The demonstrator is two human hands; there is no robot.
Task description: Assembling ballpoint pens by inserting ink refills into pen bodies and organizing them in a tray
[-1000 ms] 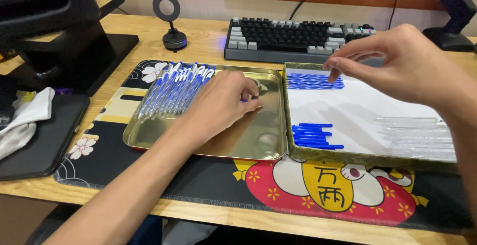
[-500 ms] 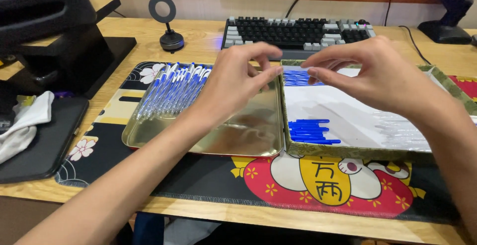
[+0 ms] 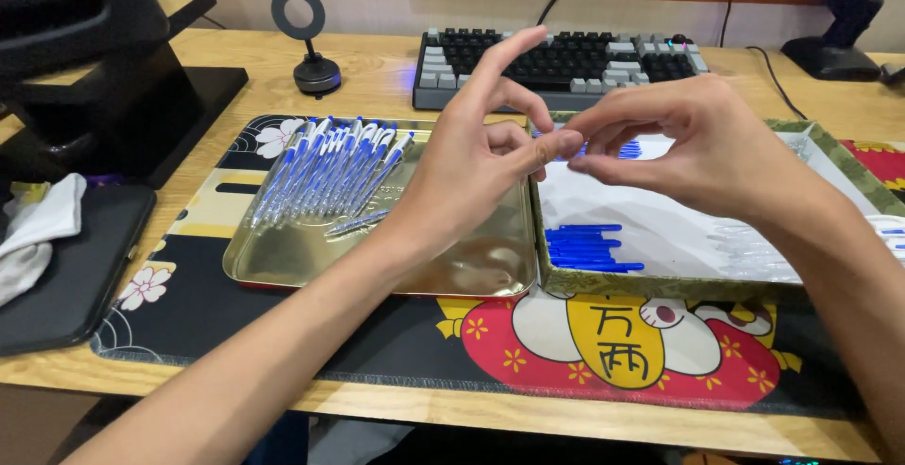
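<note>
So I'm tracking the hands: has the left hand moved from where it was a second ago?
Yes. The left hand has lifted off the gold tray and gone right, toward the white-lined box, where its fingertips meet the right hand.

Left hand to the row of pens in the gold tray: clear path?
Probably yes. The left hand is raised above the gold tray, beside the pens; nothing lies between them, though its fingers seem to be pinching something small.
</note>
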